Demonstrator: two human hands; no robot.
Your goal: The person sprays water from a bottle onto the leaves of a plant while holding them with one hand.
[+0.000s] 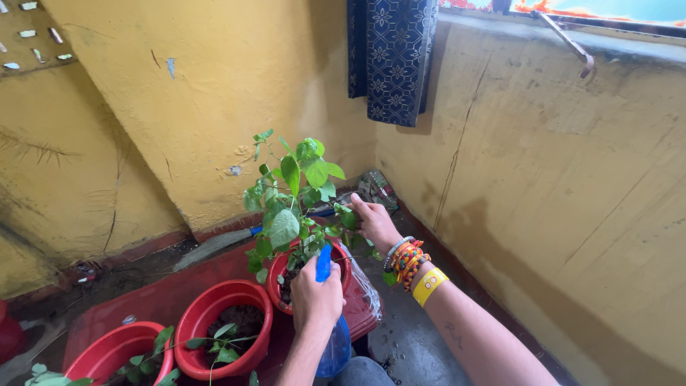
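Note:
A leafy green plant (291,196) grows in a red pot (280,289) on the floor by a yellow wall corner. My left hand (316,294) grips a blue spray bottle (332,343), its blue nozzle (324,263) aimed at the base of the plant. My right hand (374,222), with bright bangles and a yellow band on the wrist, reaches among the leaves on the plant's far right side and touches them.
Two more red pots (218,336) (118,352) with small seedlings stand to the left on a red mat. A broom (214,245) lies along the wall base. A dark blue patterned cloth (391,57) hangs in the corner. Yellow walls close in on the right.

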